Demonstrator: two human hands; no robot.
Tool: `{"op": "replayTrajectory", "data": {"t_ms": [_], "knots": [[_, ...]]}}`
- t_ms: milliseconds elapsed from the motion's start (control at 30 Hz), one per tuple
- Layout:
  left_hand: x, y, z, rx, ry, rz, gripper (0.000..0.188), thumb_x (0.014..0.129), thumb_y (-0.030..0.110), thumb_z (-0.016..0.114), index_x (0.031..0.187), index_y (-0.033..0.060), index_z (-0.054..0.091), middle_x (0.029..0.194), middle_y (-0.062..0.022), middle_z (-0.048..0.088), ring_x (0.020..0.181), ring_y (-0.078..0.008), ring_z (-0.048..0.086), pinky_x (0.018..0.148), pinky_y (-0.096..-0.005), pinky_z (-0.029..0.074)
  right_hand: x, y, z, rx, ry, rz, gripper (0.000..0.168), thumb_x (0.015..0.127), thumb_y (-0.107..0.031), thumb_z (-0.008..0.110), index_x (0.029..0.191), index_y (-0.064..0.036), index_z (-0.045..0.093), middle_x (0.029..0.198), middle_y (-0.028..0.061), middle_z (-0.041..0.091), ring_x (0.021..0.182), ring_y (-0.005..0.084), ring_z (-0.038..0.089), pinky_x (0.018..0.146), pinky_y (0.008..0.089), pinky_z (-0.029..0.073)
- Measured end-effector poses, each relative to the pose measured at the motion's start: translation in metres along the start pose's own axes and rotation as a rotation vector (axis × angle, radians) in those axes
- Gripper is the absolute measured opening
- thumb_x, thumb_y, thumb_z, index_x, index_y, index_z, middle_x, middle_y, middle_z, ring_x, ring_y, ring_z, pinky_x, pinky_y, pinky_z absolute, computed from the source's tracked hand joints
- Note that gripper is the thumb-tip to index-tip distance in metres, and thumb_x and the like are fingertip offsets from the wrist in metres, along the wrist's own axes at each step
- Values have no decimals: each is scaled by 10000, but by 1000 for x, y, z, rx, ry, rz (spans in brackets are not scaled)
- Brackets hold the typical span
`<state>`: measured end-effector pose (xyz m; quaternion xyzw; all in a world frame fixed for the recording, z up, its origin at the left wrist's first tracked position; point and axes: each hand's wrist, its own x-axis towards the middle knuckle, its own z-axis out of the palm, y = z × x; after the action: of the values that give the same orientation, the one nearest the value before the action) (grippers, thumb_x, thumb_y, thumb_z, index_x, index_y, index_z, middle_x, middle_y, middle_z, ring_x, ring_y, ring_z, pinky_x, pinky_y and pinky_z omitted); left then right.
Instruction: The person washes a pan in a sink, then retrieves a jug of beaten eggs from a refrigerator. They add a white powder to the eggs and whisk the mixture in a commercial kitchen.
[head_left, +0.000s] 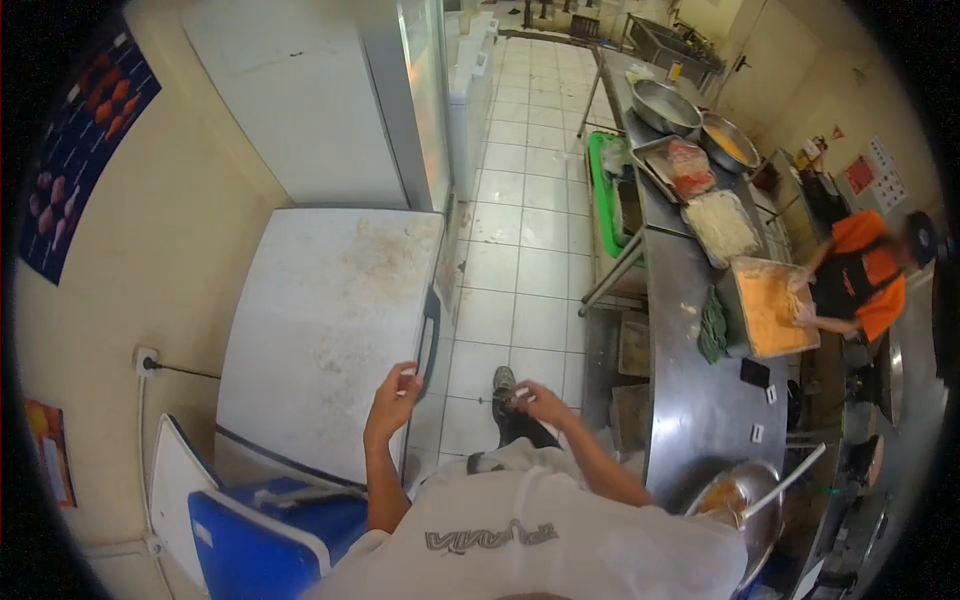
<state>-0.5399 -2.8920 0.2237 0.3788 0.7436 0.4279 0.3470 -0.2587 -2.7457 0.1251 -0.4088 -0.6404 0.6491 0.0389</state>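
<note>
My left hand (396, 401) is raised beside the front edge of a white chest freezer (330, 322), close to its dark grey handle (430, 337). Its fingers are loosely curled, with a gap to the thumb, and I see nothing held. Over the tiled floor (487, 315), my right hand (541, 403) hangs in front of my body, fingers bent and a little blurred. It appears to hold nothing. One shoe (504, 382) of mine shows on the tiles between the two hands.
Along the right runs a steel worktable (682, 427) with a steel bowl (731, 487), a green cloth (713, 326) and trays. Behind it a person (862, 277) has gloved hands in a tub of orange-yellow coating (772, 307). Blue-and-white cooler box (255, 547) lower left; upright fridge (300, 97) ahead.
</note>
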Motion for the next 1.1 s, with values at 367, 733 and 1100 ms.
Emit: {"op": "replayTrajectory", "data": {"t_ms": [367, 733, 1100], "knots": [[115, 6, -9, 116, 235, -500, 420, 890, 327, 591, 1220, 71, 546, 928, -162, 664, 841, -229, 630, 758, -330, 484, 340, -393, -125, -15, 108, -767, 417, 852, -250, 680, 1159, -9, 531, 997, 97, 629, 959, 174, 597, 831, 313, 480], [338, 63, -23, -197, 906, 10, 264, 919, 86, 557, 1175, 36, 512, 825, -73, 613, 762, -119, 584, 701, -240, 459, 445, -480, -114, -18, 95, -1029, 529, 773, -457, 724, 972, 27, 643, 909, 171, 643, 858, 258, 635, 749, 370, 499], [467, 236, -72, -375, 1518, 500, 252, 929, 100, 558, 1143, 20, 451, 864, -67, 594, 791, -123, 583, 714, -245, 444, 472, -497, -135, -64, -219, -1076, 434, 773, -409, 744, 961, -26, 667, 780, 68, 600, 610, 141, 487, 570, 294, 421]]}}
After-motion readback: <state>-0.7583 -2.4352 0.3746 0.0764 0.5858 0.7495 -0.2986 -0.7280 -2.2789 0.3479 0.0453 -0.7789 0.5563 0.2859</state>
